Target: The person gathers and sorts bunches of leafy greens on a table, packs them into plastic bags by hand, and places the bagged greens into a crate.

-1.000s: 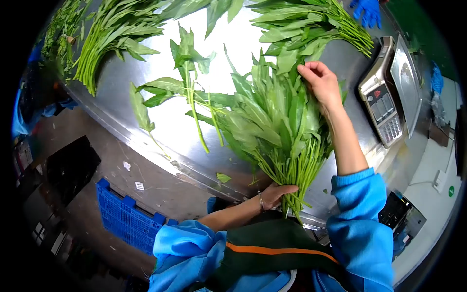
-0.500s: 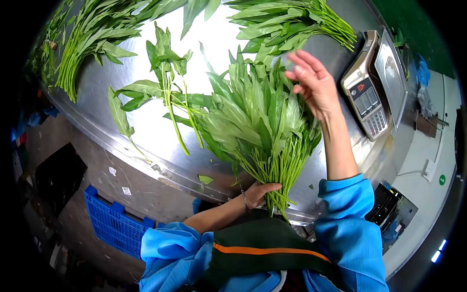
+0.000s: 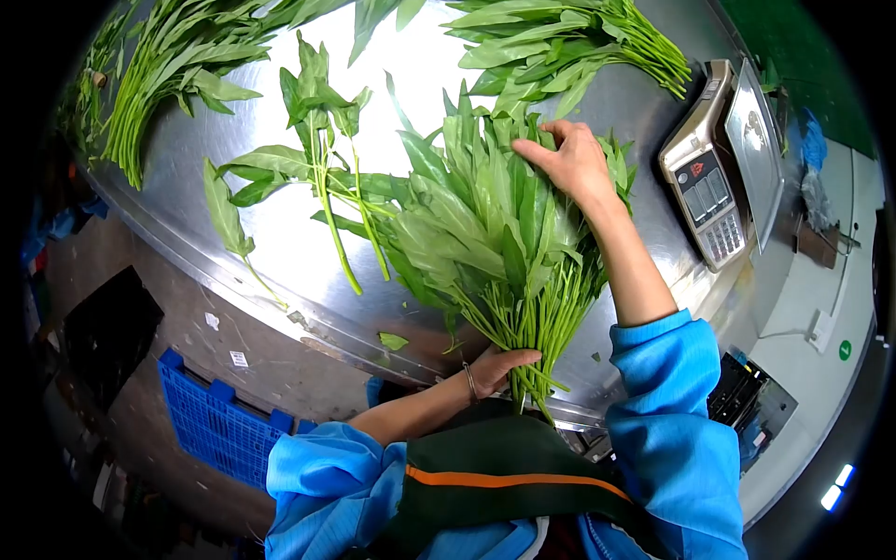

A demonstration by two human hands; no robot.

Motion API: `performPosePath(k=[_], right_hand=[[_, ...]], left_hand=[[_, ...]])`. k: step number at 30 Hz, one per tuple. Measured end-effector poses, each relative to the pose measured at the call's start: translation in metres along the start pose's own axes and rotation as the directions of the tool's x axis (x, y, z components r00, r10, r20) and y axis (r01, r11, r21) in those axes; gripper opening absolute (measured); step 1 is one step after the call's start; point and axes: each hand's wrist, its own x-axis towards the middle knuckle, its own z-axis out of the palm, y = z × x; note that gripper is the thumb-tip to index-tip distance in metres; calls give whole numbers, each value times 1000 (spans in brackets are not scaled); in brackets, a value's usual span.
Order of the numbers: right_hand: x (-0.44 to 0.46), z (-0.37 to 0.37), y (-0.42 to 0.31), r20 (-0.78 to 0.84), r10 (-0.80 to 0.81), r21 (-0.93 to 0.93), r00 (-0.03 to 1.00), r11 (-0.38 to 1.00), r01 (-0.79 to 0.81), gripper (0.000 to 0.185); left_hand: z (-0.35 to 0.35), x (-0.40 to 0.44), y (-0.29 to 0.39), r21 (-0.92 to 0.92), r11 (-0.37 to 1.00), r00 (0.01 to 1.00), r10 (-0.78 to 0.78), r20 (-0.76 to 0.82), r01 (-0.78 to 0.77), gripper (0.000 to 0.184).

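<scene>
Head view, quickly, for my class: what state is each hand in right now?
Left hand: closed, holding the long-stemmed, leafy green bunch by its lower stems.
Right hand: open, over that bunch's upper leaves.

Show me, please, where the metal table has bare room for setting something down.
The table is bare between the held bunch and scale, and between the upper-left greens and loose stems. It is crowded from the left hand to the right hand.

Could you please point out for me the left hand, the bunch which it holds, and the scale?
Left hand [image 3: 497, 370]: head view, on the back of the hand near the thumb.
Bunch [image 3: 499, 219]: head view, on its leaves.
Scale [image 3: 707, 194]: head view, on its front panel.
</scene>
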Motion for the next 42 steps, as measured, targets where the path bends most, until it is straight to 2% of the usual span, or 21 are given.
performPosePath(k=[2,5,7,9,10,13,15,17,18,19,21,24,25,27,31,32,35,36,39,40,42], right_hand=[[3,-2,6,104,54,215,993,974,-76,54],[-4,-13,1,142,244,652,959,706,-276,41],[-9,-29,-4,163,323,650,932,675,-348,41],[-14,-30,-5,-126,184,516,975,852,-94,45],[-23,-32,-7,-182,90,432,979,902,-3,40],[-57,-31,-47,6,-13,606,1000,795,7,30],[-71,-20,-70,36,-198,601,980,788,137,23],[-76,-19,-93,107,-344,235,933,920,312,29],[-78,-9,-96,52,-415,9,908,910,416,36],[-79,-3,-101,152,-355,-116,922,920,374,43],[-81,12,-100,222,-300,-197,928,918,344,41],[-73,20,-82,97,-301,126,949,949,288,34],[-73,16,-79,195,-159,347,968,934,84,31],[-76,-1,-85,453,58,643,890,670,-371,26],[-78,-2,-82,477,38,774,878,455,-441,29],[-77,3,-81,467,70,774,881,449,-446,32],[-76,12,-78,382,59,785,922,506,-357,32],[-75,15,-79,326,130,761,936,552,-341,35],[-67,8,-81,307,101,749,946,588,-306,38],[-68,0,-87,280,58,604,958,765,-223,40],[-71,-1,-102,69,-298,557,952,803,211,43]], left_hand=[[-2,0,-2,-2,1000,1000,-28,-7,28,42],[3,0,3,10,1000,1000,0,15,0,42],[3,-2,3,16,1000,1000,19,11,-19,41],[-1,0,-1,31,999,1000,18,-8,-18,40],[-1,1,-2,-2,1000,1000,24,2,-24,37],[1,2,-4,2,996,996,89,8,-89,36],[1,2,-5,9,996,995,94,-11,-94,33],[1,3,-8,-2,996,995,92,-32,-92,32],[2,4,-10,-6,992,991,129,-30,-129,31],[3,4,-10,4,990,989,140,-50,-140,31],[7,3,-10,26,988,985,152,-83,-151,31],[1,6,-13,87,983,985,166,-49,-161,31],[0,6,-14,79,985,986,156,-56,-151,32],[0,4,-13,75,990,990,127,-68,-121,33],[4,3,-9,123,980,983,169,-69,-159,35],[3,4,-8,114,981,984,164,-65,-156,34],[-1,4,-12,103,985,987,147,-58,-140,34],[-2,5,-11,124,981,987,153,-51,-146,34],[1,3,-9,124,982,988,146,-49,-139,33],[1,3,-8,107,985,988,145,-50,-139,33],[0,4,-10,89,987,988,142,-63,-136,32]])
